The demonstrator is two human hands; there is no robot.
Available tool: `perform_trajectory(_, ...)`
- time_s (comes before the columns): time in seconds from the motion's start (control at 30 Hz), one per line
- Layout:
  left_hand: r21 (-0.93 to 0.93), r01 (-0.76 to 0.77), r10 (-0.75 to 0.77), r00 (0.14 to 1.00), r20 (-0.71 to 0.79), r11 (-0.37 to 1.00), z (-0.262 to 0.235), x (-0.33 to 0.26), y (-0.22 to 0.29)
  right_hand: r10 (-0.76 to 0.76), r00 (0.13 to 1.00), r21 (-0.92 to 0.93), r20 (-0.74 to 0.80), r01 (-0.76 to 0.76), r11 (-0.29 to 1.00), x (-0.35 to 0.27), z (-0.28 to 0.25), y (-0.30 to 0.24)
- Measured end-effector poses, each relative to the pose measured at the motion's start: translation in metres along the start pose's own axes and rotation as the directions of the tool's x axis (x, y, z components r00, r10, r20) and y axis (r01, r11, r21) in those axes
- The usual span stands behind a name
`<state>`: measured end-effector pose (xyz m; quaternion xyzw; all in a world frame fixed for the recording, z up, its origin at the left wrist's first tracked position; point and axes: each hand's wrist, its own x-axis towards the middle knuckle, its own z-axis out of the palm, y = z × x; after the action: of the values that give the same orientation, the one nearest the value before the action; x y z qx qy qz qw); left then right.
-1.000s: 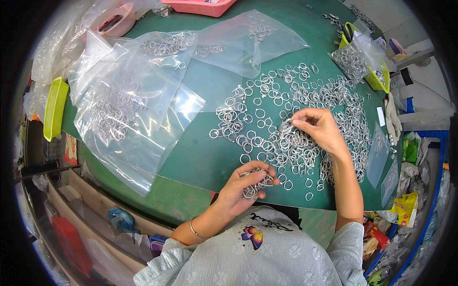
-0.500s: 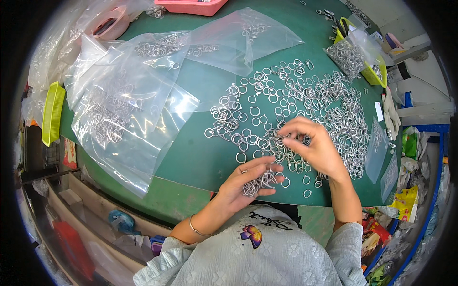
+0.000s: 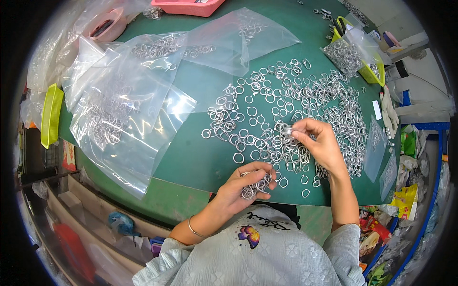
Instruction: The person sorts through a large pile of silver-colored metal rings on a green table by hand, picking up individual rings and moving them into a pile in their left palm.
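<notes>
Our right hand (image 3: 321,144) has narrowed since the last frame, now pinching metal rings (image 3: 288,130), count unclear, at one o'clock from our left hand (image 3: 232,191), its fingers curled tighter round a ring clump (image 3: 253,189). Loose rings (image 3: 339,112) spread at two o'clock in view on green table (image 3: 198,150).

Bright, even, whitish light, seemingly from above, covers the green table (image 3: 195,155) with only soft shadows. White glare streaks the clear plastic bag (image 3: 148,138) left of centre, and the metal rings (image 3: 346,121) glint. Straight edges bow toward black corners; the red box (image 3: 74,250) at lower left looks soft.
</notes>
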<state>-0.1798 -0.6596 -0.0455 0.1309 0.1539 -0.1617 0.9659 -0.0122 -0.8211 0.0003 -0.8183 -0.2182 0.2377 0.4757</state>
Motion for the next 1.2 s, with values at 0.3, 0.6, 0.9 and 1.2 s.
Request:
perform_trajectory(0.3,0.019,0.022,-0.022,0.999,0.036,1.0,0.008,0.003,0.005,0.065,0.997,0.019,-0.044,-0.064,0.998,0.006,-0.01,0.013)
perform_trajectory(0.6,-0.068,0.006,-0.005,1.0,0.016,0.998,0.006,0.006,0.006,0.044,0.999,0.13,0.011,-0.045,0.991,0.009,-0.009,0.016)
perform_trajectory(0.9,-0.036,-0.053,0.054,0.998,0.039,0.998,0.0,0.006,0.0,-0.003,1.0,0.337,-0.022,0.01,0.942,0.008,-0.004,0.01)
perform_trajectory(1.2,-0.004,-0.036,0.036,0.999,0.005,0.999,0.0,0.006,0.001,0.069,0.983,0.451,0.168,-0.139,0.881,-0.005,-0.003,-0.006)
